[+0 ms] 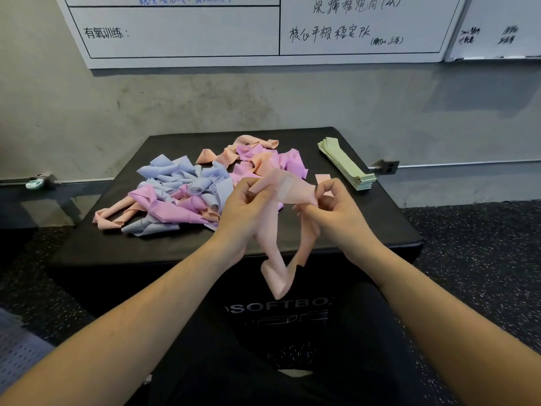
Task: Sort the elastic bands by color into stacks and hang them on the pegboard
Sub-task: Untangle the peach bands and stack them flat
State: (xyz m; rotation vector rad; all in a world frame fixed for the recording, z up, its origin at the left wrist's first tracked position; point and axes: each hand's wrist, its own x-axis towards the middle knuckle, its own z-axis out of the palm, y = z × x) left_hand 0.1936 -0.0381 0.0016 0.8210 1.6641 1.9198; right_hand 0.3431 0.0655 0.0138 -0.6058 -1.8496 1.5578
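Far left, low in the corner, a grey perforated pegboard (17, 351) lies by the floor. Moving right, the black soft box (123, 247) carries a tangled heap of bands (187, 189), blue, purple and peach all mixed together. Now the left hand (244, 212), fingers curled, pinches the upper edge of a peach band (273, 247) above the box's near edge. The band's top runs across between both hands, while its loop hangs straight down, long axis vertical, the folded tip pointing toward the person's lap. The right hand (336, 209), fingers bent tight, pinches the band's other end. Further right, a neat green stack (345, 162) lies flat, running diagonally from the back edge toward the box's right side.
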